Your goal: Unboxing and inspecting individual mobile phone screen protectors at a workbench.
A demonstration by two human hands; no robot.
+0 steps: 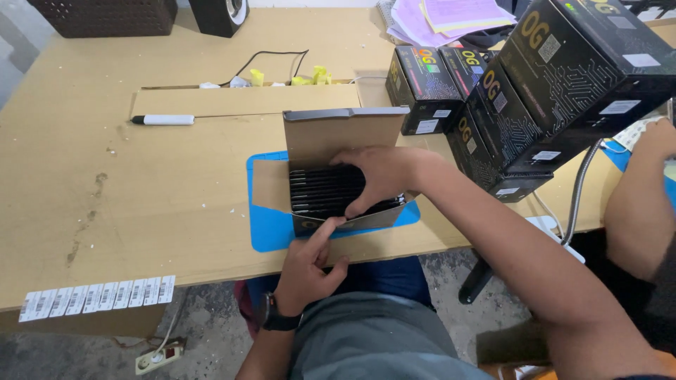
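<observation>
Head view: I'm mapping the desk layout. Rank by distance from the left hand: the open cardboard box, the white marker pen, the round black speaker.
From the left hand:
1. Open cardboard box, touching, just ahead.
2. White marker pen, up left.
3. Round black speaker, far edge.

Place: packing workshop, looking plain and busy.
Signs: black boxes (563,84) stacking up, label strip (98,297) lying on the table (105,211).

The wooden table (105,183) is seen steeply from above and close by a single head-worn camera, faced forward across it.
</observation>
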